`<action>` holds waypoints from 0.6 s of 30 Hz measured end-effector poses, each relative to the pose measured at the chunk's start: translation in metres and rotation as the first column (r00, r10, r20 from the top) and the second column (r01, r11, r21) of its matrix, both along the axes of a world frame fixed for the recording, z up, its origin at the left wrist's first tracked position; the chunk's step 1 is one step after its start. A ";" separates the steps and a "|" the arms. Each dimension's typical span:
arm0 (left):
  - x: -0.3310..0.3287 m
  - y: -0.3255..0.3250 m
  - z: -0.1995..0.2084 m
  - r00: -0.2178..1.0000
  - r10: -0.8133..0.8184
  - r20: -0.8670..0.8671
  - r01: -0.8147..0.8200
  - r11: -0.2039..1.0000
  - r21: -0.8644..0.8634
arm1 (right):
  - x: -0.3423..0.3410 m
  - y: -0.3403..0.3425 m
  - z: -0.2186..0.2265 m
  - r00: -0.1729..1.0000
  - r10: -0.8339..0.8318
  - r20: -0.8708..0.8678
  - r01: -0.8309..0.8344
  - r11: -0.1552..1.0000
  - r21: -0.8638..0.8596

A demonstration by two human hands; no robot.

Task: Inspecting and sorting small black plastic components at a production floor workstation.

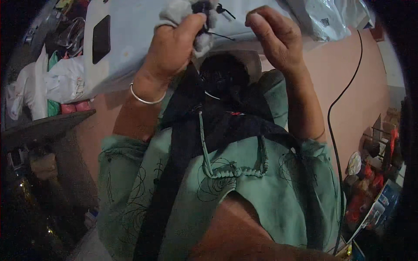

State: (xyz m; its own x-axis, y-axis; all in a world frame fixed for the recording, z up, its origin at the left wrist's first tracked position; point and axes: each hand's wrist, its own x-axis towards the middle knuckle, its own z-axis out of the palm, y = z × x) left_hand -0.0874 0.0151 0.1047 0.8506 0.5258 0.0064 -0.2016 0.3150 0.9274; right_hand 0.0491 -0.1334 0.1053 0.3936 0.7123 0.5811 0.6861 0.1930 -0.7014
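Over the table's near edge, your left fingers are pinching the likely light, soft plush piece mid-body, your right fingers pressing together.

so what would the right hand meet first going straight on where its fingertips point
Likely the upper black cord sticking out beside the grey fluff in the left hand, though depth is unclear and it might miss.

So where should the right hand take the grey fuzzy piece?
Probably the lower tuft of the grey fuzzy piece, right hand coming from the right: the left hand grips from the left, thumb against the dark part, and that tuft shows below the thumb. Mind the black strands jutting right.
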 end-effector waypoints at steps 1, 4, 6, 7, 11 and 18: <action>-0.002 0.004 -0.003 0.998 -0.035 -0.046 0.046 0.964 0.261 | 0.005 -0.006 -0.009 0.998 0.015 -0.055 -0.019 0.997 -0.073; -0.019 0.012 -0.010 0.983 -0.045 -0.176 0.144 0.786 0.602 | 0.013 -0.026 -0.039 0.978 -0.137 -0.159 0.099 0.968 -0.229; -0.039 0.019 -0.016 0.968 -0.040 -0.248 0.205 0.695 0.689 | 0.014 -0.049 -0.065 0.939 -0.215 -0.268 0.158 0.962 -0.221; -0.045 0.028 -0.033 0.912 -0.047 -0.408 0.340 0.645 0.685 | 0.019 -0.060 -0.082 0.875 -0.302 -0.378 0.228 0.946 -0.229; -0.087 0.040 -0.052 0.776 0.010 -0.631 0.280 0.891 0.358 | 0.026 -0.082 -0.084 0.856 -0.433 -0.282 0.285 0.851 -0.442; -0.077 0.008 -0.031 0.931 0.077 -0.356 0.044 0.947 0.319 | 0.007 -0.043 -0.090 0.969 -0.219 -0.111 0.171 0.927 -0.333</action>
State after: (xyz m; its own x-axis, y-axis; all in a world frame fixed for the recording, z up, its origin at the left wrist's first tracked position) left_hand -0.1644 0.0227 0.0739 0.8174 0.5612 -0.1299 0.1617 -0.0070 0.9868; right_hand 0.0562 -0.1760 0.0155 0.6055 0.7512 0.2627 0.5747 -0.1844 -0.7973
